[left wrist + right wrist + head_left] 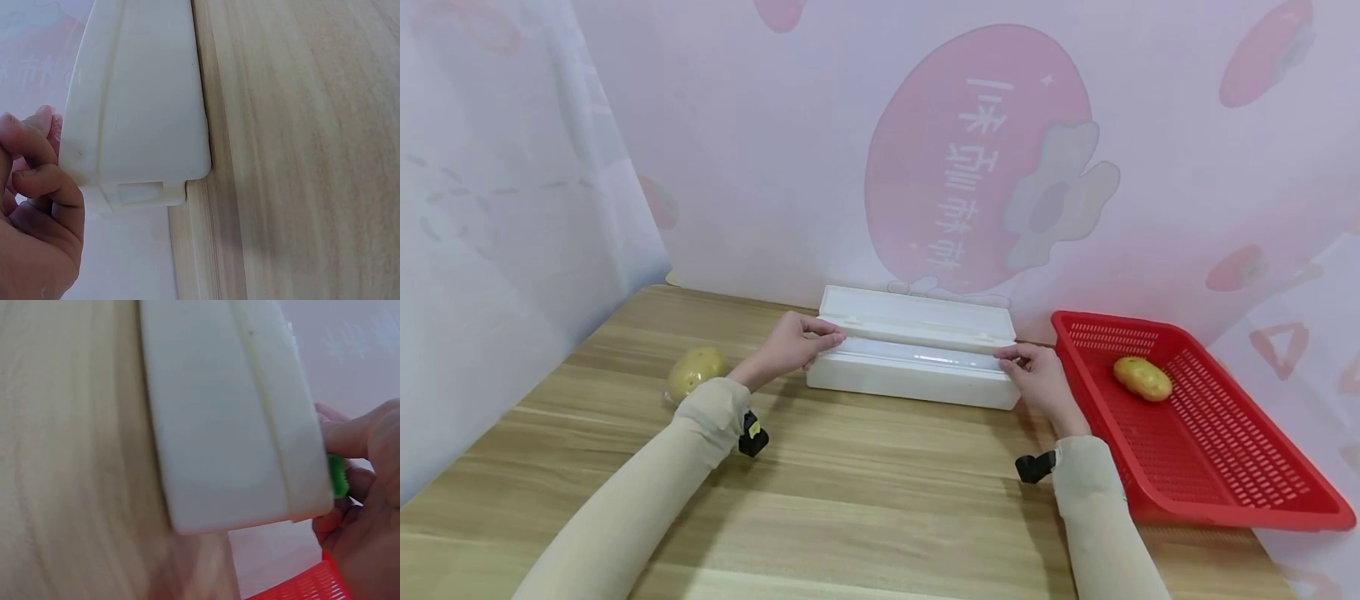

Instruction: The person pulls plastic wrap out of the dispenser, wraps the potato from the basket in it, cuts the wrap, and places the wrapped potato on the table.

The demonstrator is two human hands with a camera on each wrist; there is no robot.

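A long white cling film dispenser (910, 385) stands on the table with its lid (917, 310) raised at the back. Clear cling film (925, 356) stretches along its top. My left hand (786, 346) pinches the film at the left end, thumb and forefinger together; the left wrist view shows those fingers (47, 181) curled beside the dispenser's edge. At the right end, my right hand (1043, 385) pinches the film's other side. A small green piece (338, 476) shows by the right fingers in the right wrist view.
Left of the dispenser lies a potato (697, 370) with shiny clear film about it. On the right stands a red perforated basket (1240, 518) holding one potato (1142, 379). A printed pink cloth (760, 167) hangs behind the wooden table (850, 517).
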